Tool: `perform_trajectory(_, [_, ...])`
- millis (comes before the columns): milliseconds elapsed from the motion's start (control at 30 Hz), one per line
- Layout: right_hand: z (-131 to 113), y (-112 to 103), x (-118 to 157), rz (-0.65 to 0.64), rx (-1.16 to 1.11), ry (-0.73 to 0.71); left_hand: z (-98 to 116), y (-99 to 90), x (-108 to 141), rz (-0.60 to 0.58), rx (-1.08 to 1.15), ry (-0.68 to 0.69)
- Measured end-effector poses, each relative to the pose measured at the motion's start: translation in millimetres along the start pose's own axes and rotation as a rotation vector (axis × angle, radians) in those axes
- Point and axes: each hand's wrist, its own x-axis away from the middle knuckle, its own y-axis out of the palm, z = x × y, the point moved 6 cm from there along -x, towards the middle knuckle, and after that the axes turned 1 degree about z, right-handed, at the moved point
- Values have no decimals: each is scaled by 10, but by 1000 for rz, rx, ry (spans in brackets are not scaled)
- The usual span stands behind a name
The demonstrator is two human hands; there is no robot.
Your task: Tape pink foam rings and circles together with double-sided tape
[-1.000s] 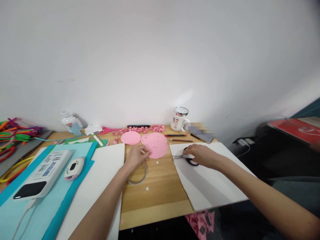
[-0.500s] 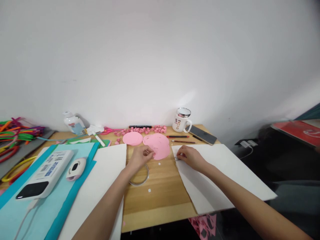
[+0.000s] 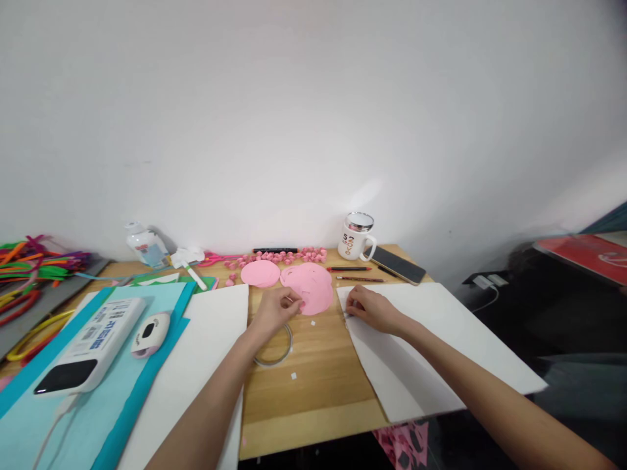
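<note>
Head view: left hand (image 3: 274, 312) at the pink paper circles (image 3: 316, 287), right hand (image 3: 373, 309) over the white sheet (image 3: 431, 339)
Left thumb and forefinger press together beside the circles' near edge, above the tape roll (image 3: 274, 363); right fingers curl down at the sheet's left edge, their grip impossible to tell, below the pencil (image 3: 360, 279) and mug (image 3: 353, 242)

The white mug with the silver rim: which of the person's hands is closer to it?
Right. The right hand is at the white sheet's left edge, in front of the mug. The left hand is farther off, to the left, beside the overlapping pink paper circles.
</note>
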Motion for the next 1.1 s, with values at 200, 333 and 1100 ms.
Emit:
perform_trajectory(200, [-51,45,55,16,144,31,36,-12,11,18,21,-2])
perform_trajectory(333, [-20,77,80,51,125,63,11,-5,19,18,80,-28])
perform_trajectory(1100, [-669,171,-435,-238,-1391,27,215,-154,33,51,172,16])
